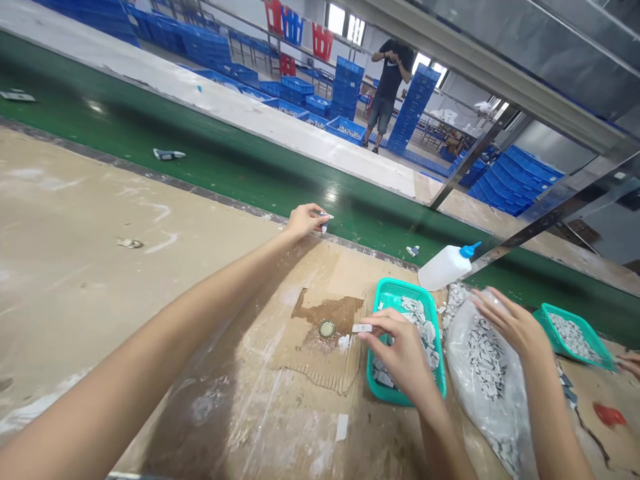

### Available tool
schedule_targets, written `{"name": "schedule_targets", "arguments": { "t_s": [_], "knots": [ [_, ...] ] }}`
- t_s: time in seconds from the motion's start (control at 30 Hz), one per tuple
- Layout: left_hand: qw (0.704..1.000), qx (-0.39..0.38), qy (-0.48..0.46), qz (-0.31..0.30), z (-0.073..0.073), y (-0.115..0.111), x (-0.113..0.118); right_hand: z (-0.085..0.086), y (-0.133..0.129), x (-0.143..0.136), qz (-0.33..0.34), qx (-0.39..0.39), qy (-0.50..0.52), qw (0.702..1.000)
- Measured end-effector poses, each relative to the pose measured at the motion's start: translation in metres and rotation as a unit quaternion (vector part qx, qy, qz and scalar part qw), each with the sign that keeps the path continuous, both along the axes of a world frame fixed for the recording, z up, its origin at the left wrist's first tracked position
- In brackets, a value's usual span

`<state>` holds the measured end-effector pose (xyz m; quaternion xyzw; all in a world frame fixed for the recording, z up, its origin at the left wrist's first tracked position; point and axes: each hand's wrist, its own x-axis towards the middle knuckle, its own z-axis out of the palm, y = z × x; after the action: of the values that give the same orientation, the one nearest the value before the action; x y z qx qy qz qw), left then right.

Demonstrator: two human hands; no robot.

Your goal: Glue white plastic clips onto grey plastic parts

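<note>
Left of the nearer basket (441,373), your left grip (304,220) clamps a part (325,223), right grip (403,350) a strip (362,328); slackening could drop either.

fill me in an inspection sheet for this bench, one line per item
surface: stained brown worktop with a torn cardboard patch; green belt beyond, small pieces scattered on it
job's things: grey-and-white piece in the left hand, flat light piece in the right hand; turquoise basket of loose pieces
clutter: round metal cap on the patch, pale strip, white squeeze bottle, clear plastic bag of pieces
grippers: left hand pinching at the belt's near edge; right hand pinching, its piece past the basket's left rim
cables: nothing seen for certain
surroundings: co-worker's blurred hand at the bag; standing person and stacked blue crates beyond
</note>
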<state>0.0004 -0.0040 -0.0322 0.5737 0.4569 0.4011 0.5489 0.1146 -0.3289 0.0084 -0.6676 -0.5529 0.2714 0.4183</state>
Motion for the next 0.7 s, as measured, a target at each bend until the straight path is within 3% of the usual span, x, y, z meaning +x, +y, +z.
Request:
{"name": "schedule_targets", "arguments": {
  "t_s": [0.23, 0.37, 0.6, 0.7],
  "knots": [
    [0.992, 0.066, 0.093, 0.056, -0.012, 0.034, 0.009, -0.016, 0.022, -0.02, 0.007, -0.048, 0.019, 0.999],
    [0.977, 0.111, 0.145, 0.108, -0.015, 0.042, 0.008, -0.025, 0.031, -0.027, 0.006, -0.028, -0.019, 0.999],
    [0.958, 0.177, 0.164, 0.156, -0.027, 0.026, -0.004, -0.037, 0.029, -0.028, -0.002, -0.041, -0.076, 0.996],
    [0.956, 0.189, 0.146, 0.172, -0.037, 0.013, -0.013, -0.037, 0.026, -0.029, 0.03, -0.043, -0.125, 0.991]
  ]
}}
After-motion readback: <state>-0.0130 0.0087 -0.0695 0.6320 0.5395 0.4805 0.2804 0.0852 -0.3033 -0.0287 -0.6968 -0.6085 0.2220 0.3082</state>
